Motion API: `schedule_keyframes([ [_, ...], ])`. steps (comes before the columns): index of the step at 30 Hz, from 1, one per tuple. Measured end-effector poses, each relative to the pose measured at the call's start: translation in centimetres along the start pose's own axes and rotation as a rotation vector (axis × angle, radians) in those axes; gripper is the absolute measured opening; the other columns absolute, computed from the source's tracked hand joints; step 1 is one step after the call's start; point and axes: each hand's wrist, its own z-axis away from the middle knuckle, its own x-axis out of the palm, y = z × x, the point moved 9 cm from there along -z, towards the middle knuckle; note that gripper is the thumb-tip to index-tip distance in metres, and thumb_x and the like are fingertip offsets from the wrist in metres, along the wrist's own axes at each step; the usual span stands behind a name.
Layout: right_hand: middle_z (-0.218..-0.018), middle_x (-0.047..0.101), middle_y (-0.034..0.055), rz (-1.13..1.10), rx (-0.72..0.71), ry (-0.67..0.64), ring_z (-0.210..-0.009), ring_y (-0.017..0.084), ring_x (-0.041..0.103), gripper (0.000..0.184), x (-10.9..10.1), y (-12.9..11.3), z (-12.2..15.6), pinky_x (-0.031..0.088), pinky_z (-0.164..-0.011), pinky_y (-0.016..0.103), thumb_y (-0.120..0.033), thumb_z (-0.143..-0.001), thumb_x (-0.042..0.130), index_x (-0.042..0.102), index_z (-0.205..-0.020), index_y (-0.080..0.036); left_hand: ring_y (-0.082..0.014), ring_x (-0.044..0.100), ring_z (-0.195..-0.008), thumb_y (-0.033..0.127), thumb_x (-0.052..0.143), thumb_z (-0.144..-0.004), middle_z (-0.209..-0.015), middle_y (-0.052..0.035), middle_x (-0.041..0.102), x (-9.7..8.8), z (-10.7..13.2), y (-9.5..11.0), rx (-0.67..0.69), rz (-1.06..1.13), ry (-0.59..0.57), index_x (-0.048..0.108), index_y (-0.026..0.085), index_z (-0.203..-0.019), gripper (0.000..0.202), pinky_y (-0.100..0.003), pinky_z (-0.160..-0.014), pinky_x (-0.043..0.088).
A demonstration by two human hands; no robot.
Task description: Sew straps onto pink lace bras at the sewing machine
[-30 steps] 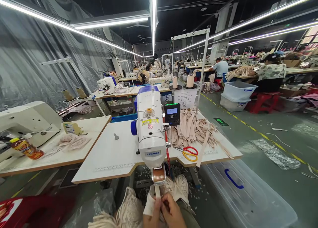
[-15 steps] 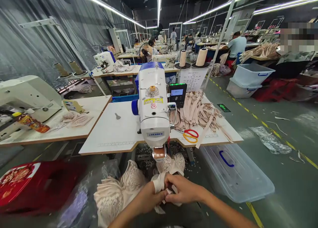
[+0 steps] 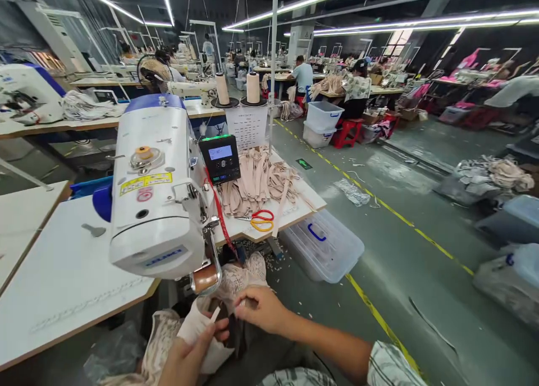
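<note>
A beige lace bra point(image 3: 191, 321) is in my left hand point(image 3: 194, 347), the thumb pressing its smooth band against the fingers. A short pale strip point(image 3: 215, 314) sticks up by that thumb. My right hand point(image 3: 265, 310) is a little to the right, its fingers curled into a pinch near the bra's other lace cup point(image 3: 248, 271). Whatever lies between those fingertips is too small to make out. Both hands are below the head of the white JUKI sewing machine point(image 3: 155, 206), close to its brown front part point(image 3: 204, 279).
Beige straps point(image 3: 252, 178) are heaped on the machine table point(image 3: 84, 279), beside scissors point(image 3: 261, 220) with red and yellow handles. A control panel point(image 3: 219, 159) stands by the machine. A lidded clear box point(image 3: 324, 246) sits on the floor at right. Co-workers sit farther back.
The view has turned right and come closer to the machine. My hands, which were together on the bra's band, are now apart, the right one drawn away from the left.
</note>
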Motion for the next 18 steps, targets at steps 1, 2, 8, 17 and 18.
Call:
schedule_keyframes([
  [1,-0.064,0.059,-0.0023,-0.049,0.006,-0.005,-0.063,0.013,0.048,0.024,0.5,-0.2,0.1,0.035,-0.059,0.026,-0.046,-0.078,0.070,0.071,-0.082,-0.021,-0.0253,0.074,-0.070,0.057,0.088,-0.057,-0.080,-0.0033,0.077,0.2,0.1,0.3,0.022,-0.055,0.001,0.066,0.023,-0.112,0.068,-0.035,-0.069,0.061],
  [2,-0.062,0.058,-0.0028,-0.094,0.017,-0.006,-0.063,0.014,0.050,0.024,1.0,-0.2,0.1,0.035,-0.059,0.027,-0.046,-0.077,0.071,0.070,-0.081,-0.023,-0.0260,0.074,-0.071,0.059,0.086,-0.059,-0.080,-0.0037,0.078,0.4,0.2,0.8,0.038,-0.115,-0.002,0.068,0.022,-0.109,0.064,-0.034,-0.069,0.061],
  [8,-0.062,0.057,-0.0028,-0.226,0.144,-0.094,-0.061,0.015,0.054,0.028,4.0,0.8,-0.2,0.043,-0.061,0.028,-0.048,-0.076,0.066,0.058,-0.072,-0.022,-0.0227,0.068,-0.070,0.072,0.075,-0.064,-0.069,-0.0060,0.072,2.6,2.2,3.7,0.134,-0.314,-0.082,0.072,0.014,-0.072,0.058,-0.030,-0.068,0.056],
  [17,-0.064,0.059,-0.0001,-0.107,0.059,-0.003,-0.056,0.012,0.050,0.024,3.0,-0.2,-1.3,0.042,-0.054,0.025,-0.043,-0.080,0.061,0.063,-0.076,-0.020,-0.0166,0.063,-0.067,0.056,0.078,-0.071,-0.070,-0.0035,0.070,1.4,3.1,5.2,0.202,-0.114,0.062,0.073,0.013,-0.079,0.043,-0.024,-0.062,0.051],
  [18,-0.067,0.062,0.0010,0.010,-0.038,0.066,-0.056,0.013,0.052,0.021,2.2,-1.2,-1.1,0.042,-0.054,0.026,-0.039,-0.082,0.060,0.066,-0.078,-0.020,-0.0159,0.062,-0.064,0.054,0.079,-0.070,-0.067,-0.0026,0.069,1.1,3.2,5.3,0.200,-0.096,0.113,0.072,0.014,-0.074,0.041,-0.024,-0.060,0.050],
])
